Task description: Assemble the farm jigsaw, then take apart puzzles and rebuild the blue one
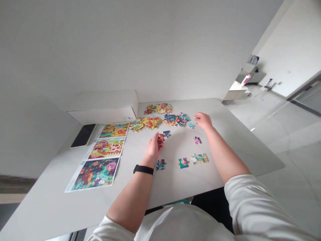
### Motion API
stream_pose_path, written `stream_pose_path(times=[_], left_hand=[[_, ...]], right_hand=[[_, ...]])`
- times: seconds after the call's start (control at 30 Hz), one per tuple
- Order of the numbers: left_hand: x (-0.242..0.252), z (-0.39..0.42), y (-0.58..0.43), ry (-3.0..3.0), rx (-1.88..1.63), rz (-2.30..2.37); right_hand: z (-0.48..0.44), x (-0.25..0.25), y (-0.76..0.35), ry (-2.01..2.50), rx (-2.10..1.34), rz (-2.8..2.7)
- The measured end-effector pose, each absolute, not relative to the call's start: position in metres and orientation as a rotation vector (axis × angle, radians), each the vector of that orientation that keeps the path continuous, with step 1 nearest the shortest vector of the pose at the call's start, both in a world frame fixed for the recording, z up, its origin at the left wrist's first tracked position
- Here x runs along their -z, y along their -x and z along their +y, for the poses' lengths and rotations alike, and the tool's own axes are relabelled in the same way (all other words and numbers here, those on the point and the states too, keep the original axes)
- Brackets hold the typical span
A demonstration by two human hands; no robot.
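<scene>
The left hand sits just beside a blue puzzle piece, the right hand near a heap of puzzle pieces, on a white table beside three picture sheets.

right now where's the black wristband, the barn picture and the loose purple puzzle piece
black wristband [143,169], head view, on the middle of the band
barn picture [106,148], head view, on the middle of the printed picture
purple puzzle piece [197,140], head view, on the centre of the piece
</scene>
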State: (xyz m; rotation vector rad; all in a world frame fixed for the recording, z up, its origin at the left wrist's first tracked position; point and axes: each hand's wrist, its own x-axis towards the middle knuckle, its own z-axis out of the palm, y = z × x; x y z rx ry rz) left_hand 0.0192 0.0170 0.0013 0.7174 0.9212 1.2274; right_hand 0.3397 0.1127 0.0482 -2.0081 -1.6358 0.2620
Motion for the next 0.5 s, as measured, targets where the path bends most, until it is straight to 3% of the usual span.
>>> stream_pose_path(times=[0.3, 0.5], left_hand=[[-0.006, 0.023, -0.013, -0.598, -1.165, 0.852], [-0.007, 0.023, -0.010, -0.519, -1.176, 0.813]], right_hand=[[0.147, -0.021, -0.317, 1.770, -0.171, -2.201], [0.149, -0.014, -0.342, 1.965, -0.129, -2.236]])
